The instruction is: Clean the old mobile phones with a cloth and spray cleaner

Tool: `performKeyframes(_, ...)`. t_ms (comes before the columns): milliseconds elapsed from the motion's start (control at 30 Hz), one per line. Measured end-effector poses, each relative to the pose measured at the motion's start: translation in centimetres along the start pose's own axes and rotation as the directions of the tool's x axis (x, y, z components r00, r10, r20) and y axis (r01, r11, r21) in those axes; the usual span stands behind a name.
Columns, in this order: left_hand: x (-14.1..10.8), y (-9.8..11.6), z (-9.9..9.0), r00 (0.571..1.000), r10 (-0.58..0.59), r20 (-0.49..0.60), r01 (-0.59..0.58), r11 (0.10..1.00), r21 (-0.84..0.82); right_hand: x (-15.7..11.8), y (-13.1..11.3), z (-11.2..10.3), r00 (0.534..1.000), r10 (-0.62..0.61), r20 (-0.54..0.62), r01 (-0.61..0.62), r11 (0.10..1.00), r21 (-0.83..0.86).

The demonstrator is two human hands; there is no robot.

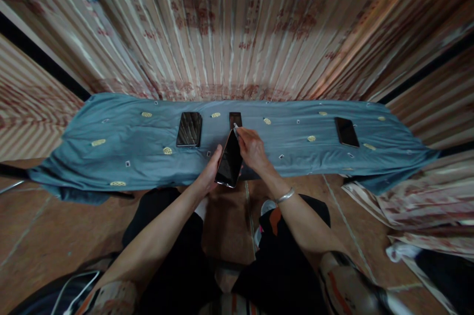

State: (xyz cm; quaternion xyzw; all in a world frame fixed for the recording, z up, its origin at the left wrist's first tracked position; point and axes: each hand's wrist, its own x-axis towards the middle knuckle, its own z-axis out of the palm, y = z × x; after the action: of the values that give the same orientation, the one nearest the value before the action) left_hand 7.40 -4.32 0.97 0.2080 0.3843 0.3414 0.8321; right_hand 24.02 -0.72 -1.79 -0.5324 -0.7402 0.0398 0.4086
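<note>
A dark smartphone (229,162) is tilted in my left hand (213,169), which wraps round its left side and underneath. The phone is held above the front edge of the blue cloth. My right hand (252,148) is closed in a pinch at the phone's upper end, with a small pale thing (235,127) at the fingertips, too small to name. Just behind, a small dark flat object (235,118) lies on the cloth, partly hidden by the phone and my right hand.
A blue patterned cloth (148,132) covers a long low table. To the left lies a stack of dark phones (188,130); another dark phone (347,132) rests far right. Striped, flowered curtains (229,33) hang behind. A white cable (74,288) is at lower left.
</note>
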Motion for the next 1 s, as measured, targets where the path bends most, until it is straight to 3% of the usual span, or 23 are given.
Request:
performKeyframes(300,0.2,-0.1,0.0,0.999,0.029,-0.024,-0.028,0.999,0.043,0.5,-1.4,0.2,0.996,-0.058,0.064,0.06,0.998,-0.026)
performKeyframes(767,0.5,0.6,0.2,0.982,0.161,-0.097,-0.172,0.979,-0.108,-0.7,-4.3,0.8,0.975,-0.131,0.177,0.141,0.989,-0.043)
performKeyframes(1000,0.0,1.5,0.6,0.968,0.148,-0.201,-0.167,0.982,-0.082,-1.5,-6.3,0.9,0.954,-0.16,0.253,0.165,0.986,-0.002)
